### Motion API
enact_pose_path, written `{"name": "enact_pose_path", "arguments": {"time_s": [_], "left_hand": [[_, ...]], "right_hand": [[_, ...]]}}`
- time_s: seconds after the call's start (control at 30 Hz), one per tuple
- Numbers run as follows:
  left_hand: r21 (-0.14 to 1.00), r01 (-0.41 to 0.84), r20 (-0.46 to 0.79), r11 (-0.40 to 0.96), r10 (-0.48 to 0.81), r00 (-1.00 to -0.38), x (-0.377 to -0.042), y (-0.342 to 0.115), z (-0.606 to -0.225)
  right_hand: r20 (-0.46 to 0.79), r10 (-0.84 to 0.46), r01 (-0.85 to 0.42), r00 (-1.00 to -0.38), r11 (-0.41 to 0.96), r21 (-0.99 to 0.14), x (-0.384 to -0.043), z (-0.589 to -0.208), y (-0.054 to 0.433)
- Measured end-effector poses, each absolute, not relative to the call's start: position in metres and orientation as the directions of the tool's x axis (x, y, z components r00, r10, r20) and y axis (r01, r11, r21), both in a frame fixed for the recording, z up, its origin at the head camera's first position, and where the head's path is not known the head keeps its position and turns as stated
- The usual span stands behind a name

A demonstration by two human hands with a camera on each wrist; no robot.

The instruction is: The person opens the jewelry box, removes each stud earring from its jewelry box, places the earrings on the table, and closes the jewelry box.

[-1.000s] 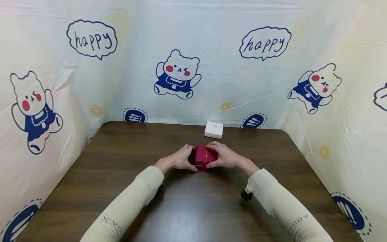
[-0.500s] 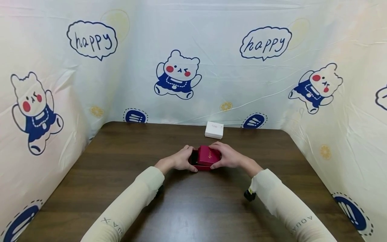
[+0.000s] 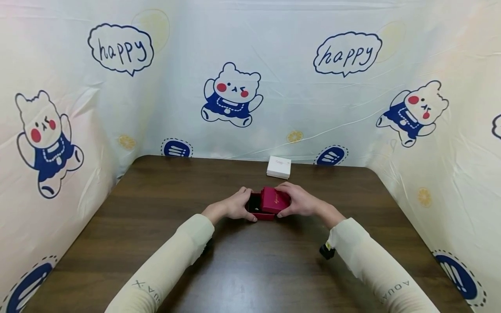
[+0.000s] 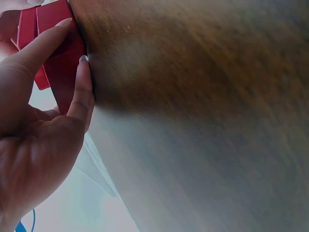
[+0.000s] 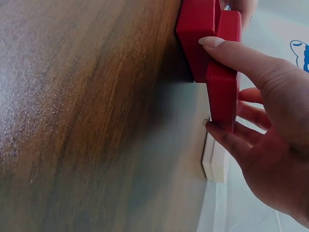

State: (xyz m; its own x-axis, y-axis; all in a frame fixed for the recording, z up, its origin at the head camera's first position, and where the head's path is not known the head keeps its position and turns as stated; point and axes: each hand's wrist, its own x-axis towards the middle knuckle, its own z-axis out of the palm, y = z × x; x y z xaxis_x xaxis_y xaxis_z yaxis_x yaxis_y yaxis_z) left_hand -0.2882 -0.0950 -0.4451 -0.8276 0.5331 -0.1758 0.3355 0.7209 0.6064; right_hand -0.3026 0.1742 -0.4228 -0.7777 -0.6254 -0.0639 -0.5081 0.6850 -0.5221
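A red jewelry box stands on the table. My left hand [image 3: 236, 205] grips its base [image 3: 264, 216] at the left end, thumb at the front side. With my right hand [image 3: 300, 201] I hold the red lid [image 3: 275, 199], which bears gold lettering. The lid sits shifted rightward over the base and covers its right part. At the uncovered left part a black insert [image 3: 254, 201] shows, with a tiny shiny piece on it, too small to identify. In the right wrist view the lid [image 5: 224, 99] overhangs the end of the base [image 5: 195, 34].
A closed white box [image 3: 278, 167] lies behind the red one, near the far edge of the brown wooden table [image 3: 164, 191]. A printed curtain [image 3: 282, 95] surrounds the table at the back and both sides.
My right hand has slid the lid to the right, uncovering more of the black insert and the tiny shiny piece. The left hand has kept its grip on the base.
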Motion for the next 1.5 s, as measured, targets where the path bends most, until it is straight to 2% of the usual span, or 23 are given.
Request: {"name": "enact_pose_path", "arguments": {"time_s": [0.73,0.93,1.2,1.5], "left_hand": [[0.609,0.332,-0.18,0.721,0.533,-0.827,-0.287,-0.095,-0.444],[0.604,0.342,-0.172,0.72,0.537,-0.826,-0.289,-0.094,-0.446],[0.616,0.328,-0.176,0.716,0.531,-0.829,-0.288,-0.094,-0.446],[0.626,0.325,-0.172,0.709,0.532,-0.829,-0.288,-0.096,-0.445]], "right_hand": [[-0.054,-0.585,-0.489,-0.81,0.723,-0.488,-0.31,-0.429,0.196],[-0.011,-0.582,-0.514,-0.813,0.727,-0.455,-0.31,-0.427,0.201],[-0.02,-0.536,-0.481,-0.844,0.773,-0.413,-0.313,-0.427,0.216],[-0.054,-0.492,-0.426,-0.869,0.799,-0.423,-0.32,-0.43,0.228]]}}
